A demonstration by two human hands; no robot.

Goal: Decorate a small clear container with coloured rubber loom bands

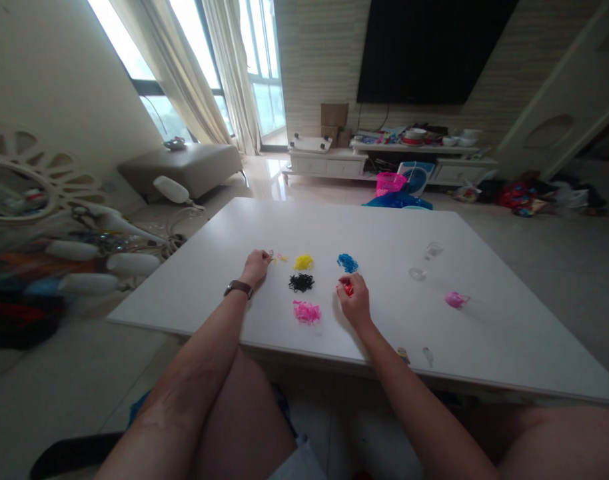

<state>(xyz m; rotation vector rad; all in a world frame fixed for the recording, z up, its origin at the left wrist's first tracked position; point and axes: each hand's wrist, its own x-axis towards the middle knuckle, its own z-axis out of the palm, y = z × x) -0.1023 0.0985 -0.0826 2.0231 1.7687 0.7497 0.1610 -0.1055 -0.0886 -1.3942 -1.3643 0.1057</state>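
Note:
My left hand (256, 266), with a dark watch on its wrist, rests on the white table (209, 233). Its fingers are pinched at one end of a few small pink and yellow rubber bands (282, 258). My right hand (355, 299) is curled over a red pile of rubber bands (349, 289), fingertips closed among them; part of the pile is hidden. Between the hands lie a yellow pile (303, 262), a black pile (301, 283) and a pink pile (307, 313). A blue pile (347, 263) sits just beyond my right hand.
To the right on the table are a pink round object (456, 299), a clear ring (417, 274), a clear small piece (433, 250) and another clear piece (428, 356). A small yellowish item (403, 355) lies by the near edge. A blue object (397, 200) shows behind the far edge.

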